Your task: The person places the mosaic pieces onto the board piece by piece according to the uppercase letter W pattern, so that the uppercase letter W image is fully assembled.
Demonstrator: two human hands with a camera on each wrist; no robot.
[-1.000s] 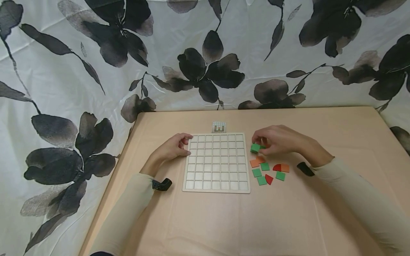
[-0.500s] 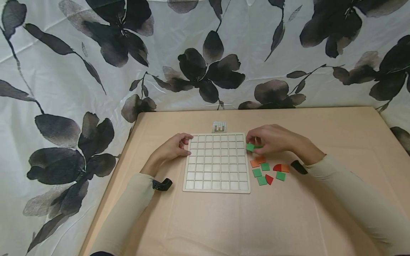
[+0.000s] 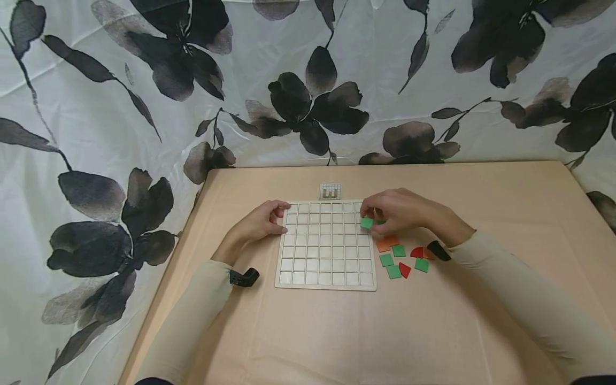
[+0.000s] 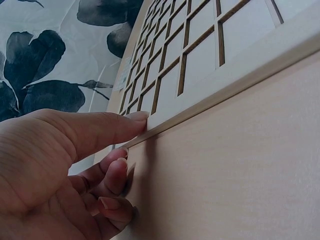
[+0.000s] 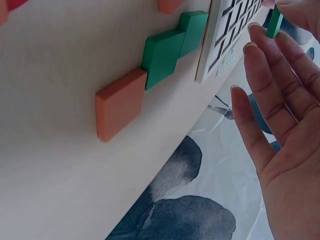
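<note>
A pale square grid board point(image 3: 325, 284) lies on the table. Along its left edge is my left hand point(image 3: 257, 221); in the left wrist view its straight thumb point(image 4: 107, 129) rests on the frame, with the other fingers loosely bent beside the edge. Over the board's upper right edge, my right hand point(image 3: 401, 208) pinches a green square tile point(image 3: 367, 222), seen nearly edge-on as a thin green tile point(image 5: 274, 22) in the right wrist view. Just below that hand lie orange tiles point(image 3: 386, 244), green square tiles point(image 3: 393, 271) and red rounded tiles point(image 3: 405, 270).
A small card point(image 3: 330, 191) with a printed grid pattern lies behind the board's far edge. In the right wrist view, an orange tile point(image 5: 120, 105) and green tiles point(image 5: 162, 57) lie flat near the board. A floral cloth point(image 3: 313, 80) hangs behind the wooden table point(image 3: 308, 342).
My right hand has moved left with the green tile, from beside the loose tiles to over the board's right edge. The left hand has stayed in place.
</note>
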